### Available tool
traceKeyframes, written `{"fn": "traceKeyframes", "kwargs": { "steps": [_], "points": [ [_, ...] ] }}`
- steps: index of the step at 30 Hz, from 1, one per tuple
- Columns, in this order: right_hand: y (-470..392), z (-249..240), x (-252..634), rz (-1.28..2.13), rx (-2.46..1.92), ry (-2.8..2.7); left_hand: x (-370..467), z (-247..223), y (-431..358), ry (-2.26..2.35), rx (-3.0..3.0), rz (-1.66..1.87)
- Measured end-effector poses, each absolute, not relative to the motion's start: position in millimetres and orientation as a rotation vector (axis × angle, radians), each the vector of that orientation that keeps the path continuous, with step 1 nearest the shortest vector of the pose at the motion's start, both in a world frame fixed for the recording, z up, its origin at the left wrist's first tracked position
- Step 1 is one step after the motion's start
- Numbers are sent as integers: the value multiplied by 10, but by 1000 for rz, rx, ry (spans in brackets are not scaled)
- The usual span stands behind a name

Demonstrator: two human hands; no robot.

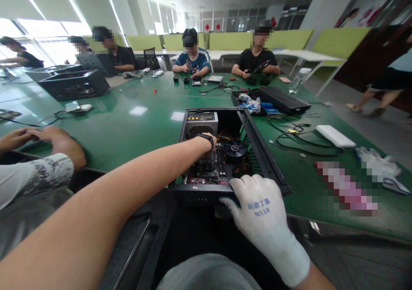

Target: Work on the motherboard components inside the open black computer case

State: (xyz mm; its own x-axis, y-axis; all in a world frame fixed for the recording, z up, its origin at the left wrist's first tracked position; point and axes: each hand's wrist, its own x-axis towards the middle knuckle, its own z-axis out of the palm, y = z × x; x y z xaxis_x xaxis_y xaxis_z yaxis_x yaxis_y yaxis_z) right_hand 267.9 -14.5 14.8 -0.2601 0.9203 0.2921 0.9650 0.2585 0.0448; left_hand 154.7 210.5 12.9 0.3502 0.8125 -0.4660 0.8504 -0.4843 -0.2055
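A black computer case [267, 152] lies open at the near edge of the green table. Inside it are a power supply [202, 129], a round fan [234, 149] and a circuit board with wires [209, 167]. My left hand [210, 136], bare with a black wristband, reaches into the case beside the power supply; its fingers are mostly hidden, and what they touch cannot be made out. My right hand [257, 199], in a white glove, grips the near rim of the case, thumb on the outer side and fingers over the edge.
Black cables [299, 141], a white box [335, 136] and white gloves [381, 165] lie to the right. Behind the case is a tray with a black panel [280, 100]. A person's arms [61, 146] rest at the left. Several people sit across the table [144, 96].
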Motion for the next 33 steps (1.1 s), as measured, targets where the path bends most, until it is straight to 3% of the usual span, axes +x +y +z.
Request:
{"fn": "traceKeyframes", "kwargs": {
  "steps": [13,33],
  "points": [
    [-134,125,2684,-324,-1749,-2307,1477,-113,2267,1523,2596,-772],
    [-135,130,2686,-338,-1766,-2326,1485,-45,2216,1545,2566,-813]
  ]
}}
